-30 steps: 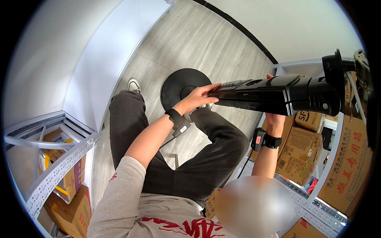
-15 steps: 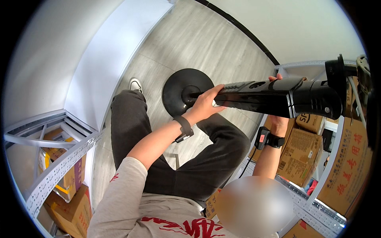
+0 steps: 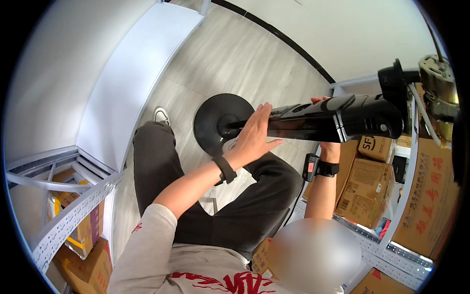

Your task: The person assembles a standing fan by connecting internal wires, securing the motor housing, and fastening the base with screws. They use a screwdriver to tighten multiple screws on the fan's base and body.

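Left hand (image 3: 254, 134) lies open-palmed on the black fan pole (image 3: 318, 120) (right hand (image 3: 329, 147), mostly hidden, grip unclear).

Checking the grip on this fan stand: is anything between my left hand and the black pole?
Nothing visible: the left hand lies directly against the glossy black fan-stand pole, near its round black base. The right hand holds the pole from behind, mostly hidden.

A storeroom or small warehouse: perforated metal shelving (image 3: 73, 215) stands at the left of the pale plank floor (image 3: 230, 59), and a second rack (image 3: 391, 245) at its right holds stacked brown cardboard cartons (image 3: 367, 191).
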`<action>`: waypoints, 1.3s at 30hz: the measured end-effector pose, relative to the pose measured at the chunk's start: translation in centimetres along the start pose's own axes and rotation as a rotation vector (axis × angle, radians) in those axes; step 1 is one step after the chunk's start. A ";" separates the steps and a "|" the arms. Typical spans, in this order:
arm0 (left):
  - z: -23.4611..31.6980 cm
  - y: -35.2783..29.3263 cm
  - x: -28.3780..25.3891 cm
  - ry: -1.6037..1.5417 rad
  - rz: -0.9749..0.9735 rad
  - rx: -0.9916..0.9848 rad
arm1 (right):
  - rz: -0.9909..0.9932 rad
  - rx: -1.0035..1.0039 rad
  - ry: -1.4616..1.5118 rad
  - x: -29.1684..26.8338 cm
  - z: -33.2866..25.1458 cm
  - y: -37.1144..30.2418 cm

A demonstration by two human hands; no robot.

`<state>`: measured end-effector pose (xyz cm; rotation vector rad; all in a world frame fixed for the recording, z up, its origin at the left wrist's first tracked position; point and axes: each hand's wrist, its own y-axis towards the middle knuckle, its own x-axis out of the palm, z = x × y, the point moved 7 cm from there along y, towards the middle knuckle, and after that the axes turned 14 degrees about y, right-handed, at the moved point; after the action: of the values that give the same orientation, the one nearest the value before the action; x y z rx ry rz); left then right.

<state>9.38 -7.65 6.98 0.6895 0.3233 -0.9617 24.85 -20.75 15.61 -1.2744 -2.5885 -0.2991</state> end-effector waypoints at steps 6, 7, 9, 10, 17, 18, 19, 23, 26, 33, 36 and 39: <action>4.7 3.0 -2.7 0.010 0.150 0.053 | -0.098 -0.019 -0.022 1.9 -0.8 -0.3; 5.4 3.3 -3.1 0.002 0.170 0.070 | -0.058 0.003 -0.027 1.5 -0.6 -0.2; 6.8 4.1 -4.0 -0.057 0.218 0.094 | -0.093 -0.001 0.011 1.8 -1.0 -0.4; 7.2 4.5 -4.3 -0.086 0.218 0.094 | -0.113 0.000 0.034 2.5 -1.1 -0.5; 8.4 6.4 -5.6 -0.242 0.117 0.070 | 0.010 0.129 0.103 -0.7 1.3 -0.8; 8.3 6.7 -5.6 -0.241 0.067 0.047 | -0.018 0.142 0.123 -1.0 1.3 -0.9; 8.3 7.1 -5.6 -0.270 0.036 0.056 | -0.082 0.129 0.080 -1.9 1.3 -1.1; 7.7 8.8 -6.2 -0.336 -0.097 0.090 | 0.062 0.056 0.142 -2.3 1.6 -1.9; 6.4 10.0 -6.5 -0.361 -0.206 0.148 | 0.183 0.026 0.063 0.2 1.0 -3.3; 4.5 11.2 -8.2 -0.408 -0.438 0.144 | 0.347 -0.002 0.086 5.8 0.3 -4.4; 4.4 11.8 -8.9 -0.438 -0.521 0.125 | 0.391 0.005 0.088 6.9 0.6 -4.6; 3.0 12.5 -9.6 -0.456 -0.536 0.099 | 0.383 0.030 0.096 8.5 0.9 -3.9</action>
<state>14.43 1.29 19.36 0.4571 0.0514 -1.6183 16.57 -16.46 17.01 -1.6604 -2.2005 -0.2405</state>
